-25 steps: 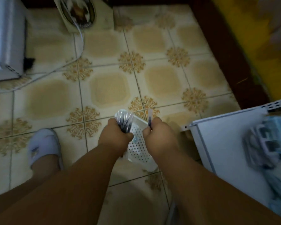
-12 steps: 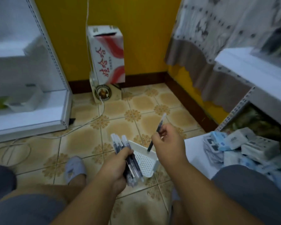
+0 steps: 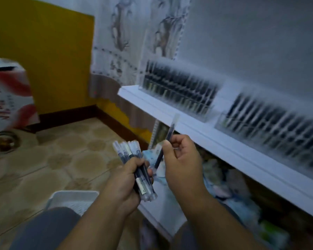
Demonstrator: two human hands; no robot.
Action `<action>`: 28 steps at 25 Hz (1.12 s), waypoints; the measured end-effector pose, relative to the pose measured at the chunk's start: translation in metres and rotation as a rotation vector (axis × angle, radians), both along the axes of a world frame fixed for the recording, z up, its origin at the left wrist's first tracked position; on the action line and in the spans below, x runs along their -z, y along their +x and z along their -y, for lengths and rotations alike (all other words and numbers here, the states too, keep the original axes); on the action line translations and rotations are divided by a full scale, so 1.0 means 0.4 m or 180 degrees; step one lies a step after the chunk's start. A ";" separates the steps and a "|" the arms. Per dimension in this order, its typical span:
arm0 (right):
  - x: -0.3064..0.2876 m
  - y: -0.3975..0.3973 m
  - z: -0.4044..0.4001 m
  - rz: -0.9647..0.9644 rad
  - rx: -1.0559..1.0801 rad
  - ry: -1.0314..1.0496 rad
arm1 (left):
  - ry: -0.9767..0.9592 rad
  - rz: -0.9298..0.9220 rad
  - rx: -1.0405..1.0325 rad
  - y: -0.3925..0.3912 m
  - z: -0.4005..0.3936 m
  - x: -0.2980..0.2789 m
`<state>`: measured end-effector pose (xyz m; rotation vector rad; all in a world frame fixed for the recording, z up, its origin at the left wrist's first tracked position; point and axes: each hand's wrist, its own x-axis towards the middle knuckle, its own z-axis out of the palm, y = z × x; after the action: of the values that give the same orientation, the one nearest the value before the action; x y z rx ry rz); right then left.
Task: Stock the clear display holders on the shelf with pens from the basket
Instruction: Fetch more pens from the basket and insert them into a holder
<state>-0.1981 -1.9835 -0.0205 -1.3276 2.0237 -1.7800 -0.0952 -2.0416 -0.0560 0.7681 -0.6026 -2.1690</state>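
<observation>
Left hand point(image 3: 124, 181) grips pen bundle point(image 3: 134, 166) | right hand point(image 3: 182, 159) pinches single pen point(image 3: 167, 139) | display holders point(image 3: 177, 89) blurred | basket point(image 3: 70, 197) half hidden

A bundle of dark pens point(image 3: 141, 175) with clear caps stands upright in the left hand point(image 3: 124, 184). One single pen point(image 3: 165, 143) tilts up in the right hand point(image 3: 182, 159). Two clear display holders point(image 3: 177, 91), blurred and full of dark pens, sit on the white shelf point(image 3: 224, 143). A white perforated basket point(image 3: 74, 199) lies on the floor.
</observation>
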 end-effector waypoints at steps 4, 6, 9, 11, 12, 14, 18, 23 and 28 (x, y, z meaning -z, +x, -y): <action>-0.095 -0.076 -0.093 -0.0050 0.0491 -0.0186 | -0.0318 -0.0006 0.0479 -0.091 -0.011 -0.077; -0.136 -0.118 -0.130 -0.0037 0.0755 -0.0274 | -0.0381 -0.0106 0.0610 -0.137 -0.015 -0.115; -0.187 -0.224 -0.174 -0.0214 0.1364 -0.0468 | -0.0494 -0.0265 0.0789 -0.225 -0.038 -0.172; -0.218 -0.310 -0.189 -0.0284 0.1777 -0.0560 | -0.0552 -0.0303 0.0890 -0.285 -0.049 -0.205; -0.233 -0.353 -0.191 -0.0326 0.1938 -0.0534 | -0.0557 -0.0293 0.0951 -0.315 -0.051 -0.215; -0.260 -0.420 -0.182 -0.0405 0.2126 -0.0360 | -0.0510 -0.0275 0.1073 -0.364 -0.048 -0.227; -0.276 -0.487 -0.160 -0.0710 0.2323 -0.0046 | -0.0415 -0.0319 0.1317 -0.430 -0.039 -0.237; -0.271 -0.499 -0.178 -0.1069 0.2393 -0.0019 | -0.0454 -0.0262 0.1305 -0.472 -0.053 -0.250; -0.287 -0.506 -0.198 -0.1153 0.2216 0.0429 | -0.0513 -0.0176 0.1274 -0.486 -0.073 -0.249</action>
<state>-0.4005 -1.9044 0.0941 -1.0287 3.0292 -1.6489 -0.2897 -2.0123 0.0434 0.5320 -0.9554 -2.4531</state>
